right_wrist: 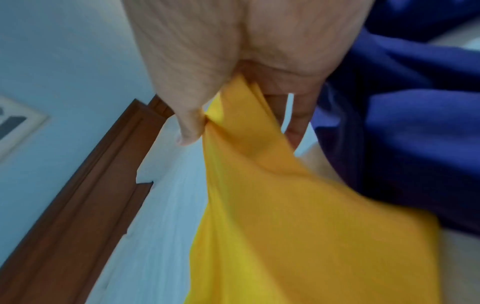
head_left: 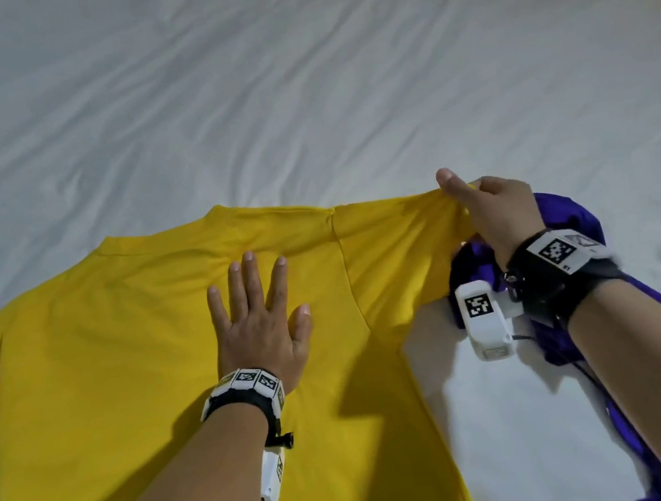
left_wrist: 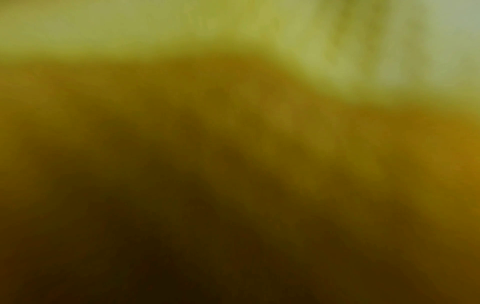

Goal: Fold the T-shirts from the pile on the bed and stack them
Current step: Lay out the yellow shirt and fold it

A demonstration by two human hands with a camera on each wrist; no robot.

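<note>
While the yellow T-shirt (head_left: 118,351) lay spread flat on the white bed sheet (head_left: 292,81), its collar pointing to twelve o'clock, it was pressed down near its middle by the left hand (head_left: 260,327), whose fingers were straight and splayed, palm flat on the cloth. At about three o'clock from that hand, the end of the shirt's sleeve was pinched by the right hand (head_left: 488,210); in the right wrist view the yellow cloth (right_wrist: 285,205) was seen gathered between the thumb and the curled fingers (right_wrist: 298,123) and drawn taut from there. A crumpled purple garment (head_left: 568,219) was found under and just beyond the right wrist, at four o'clock from the yellow shirt and touching its sleeve. The left wrist view was filled with a yellow-brown blur, and nothing could be told from it. A brown wooden frame (right_wrist: 78,205) was seen along the bed's edge in the right wrist view.
</note>
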